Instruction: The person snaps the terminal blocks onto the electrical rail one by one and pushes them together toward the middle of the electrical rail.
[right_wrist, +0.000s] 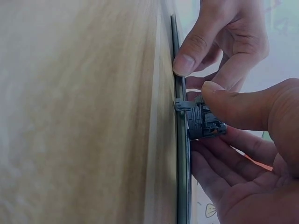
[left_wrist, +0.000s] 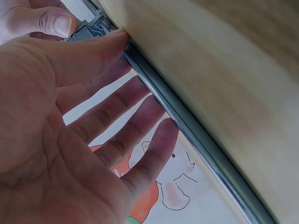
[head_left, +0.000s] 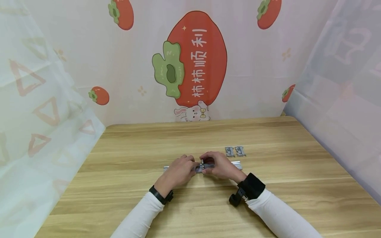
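A silvery DIN rail (head_left: 237, 165) lies crosswise on the wooden table, its middle partly hidden by both hands. My left hand (head_left: 182, 169) holds the rail left of its middle, thumb at the near edge and fingertips along the far edge in the left wrist view. With thumb and fingers, my right hand (head_left: 220, 167) pinches a grey terminal block (right_wrist: 204, 119). The block stands upright against the rail, its foot at the rail's near edge, just right of the left thumb. Part of the block is hidden behind the right thumb.
Two more grey terminal blocks (head_left: 230, 151) lie side by side behind the rail's right part. The wooden table (head_left: 134, 142) reaches back to a printed cloth (head_left: 244, 82), and similar cloths hang at both sides.
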A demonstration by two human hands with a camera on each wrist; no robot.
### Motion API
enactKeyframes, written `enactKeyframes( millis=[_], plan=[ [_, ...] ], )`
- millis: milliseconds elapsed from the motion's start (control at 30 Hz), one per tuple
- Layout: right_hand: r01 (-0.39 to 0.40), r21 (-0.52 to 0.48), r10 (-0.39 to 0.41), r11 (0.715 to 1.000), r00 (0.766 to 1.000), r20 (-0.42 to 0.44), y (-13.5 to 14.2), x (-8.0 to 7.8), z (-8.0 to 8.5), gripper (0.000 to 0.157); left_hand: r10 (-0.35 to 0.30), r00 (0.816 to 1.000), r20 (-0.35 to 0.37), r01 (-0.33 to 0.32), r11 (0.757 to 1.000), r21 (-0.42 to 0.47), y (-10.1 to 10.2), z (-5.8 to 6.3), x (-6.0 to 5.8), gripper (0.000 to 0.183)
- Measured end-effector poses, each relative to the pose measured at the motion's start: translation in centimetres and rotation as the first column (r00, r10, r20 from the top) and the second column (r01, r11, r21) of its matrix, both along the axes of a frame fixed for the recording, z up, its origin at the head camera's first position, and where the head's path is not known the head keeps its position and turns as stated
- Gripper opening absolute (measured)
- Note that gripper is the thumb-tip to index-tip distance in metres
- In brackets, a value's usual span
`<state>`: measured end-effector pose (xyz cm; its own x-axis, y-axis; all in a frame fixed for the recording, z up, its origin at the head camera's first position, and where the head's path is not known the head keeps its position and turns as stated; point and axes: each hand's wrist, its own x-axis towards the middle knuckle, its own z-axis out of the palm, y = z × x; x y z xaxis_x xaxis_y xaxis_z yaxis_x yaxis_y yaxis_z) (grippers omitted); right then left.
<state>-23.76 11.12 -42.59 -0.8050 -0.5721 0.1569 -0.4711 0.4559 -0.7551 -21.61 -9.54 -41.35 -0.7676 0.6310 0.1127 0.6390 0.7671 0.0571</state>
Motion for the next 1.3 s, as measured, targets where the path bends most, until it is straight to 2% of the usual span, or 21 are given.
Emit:
enactKeyframes(
  millis=[500,900,1300],
  plan=[
    [-0.014,-0.027,0.016,1.0,0.999,0.05,-0.01,0.12,0.11,0.053,-0.016,1.0,-0.004,0.016,1.0,0.009,-0.1,-0.07,0.0,0.029],
    [-0.019,-0.011,0.02,1.0,0.999,0.035,-0.07,0.03,0.18,0.058,-0.004,1.0,0.003,0.004,1.0,0.022,-0.09,-0.09,-0.02,0.029],
    [-0.016,-0.016,0.017,1.0,0.999,0.048,0.05,0.08,0.13,0.054,0.003,1.0,0.015,-0.003,1.0,0.018,-0.13,0.1,0.09,0.031]
  ],
)
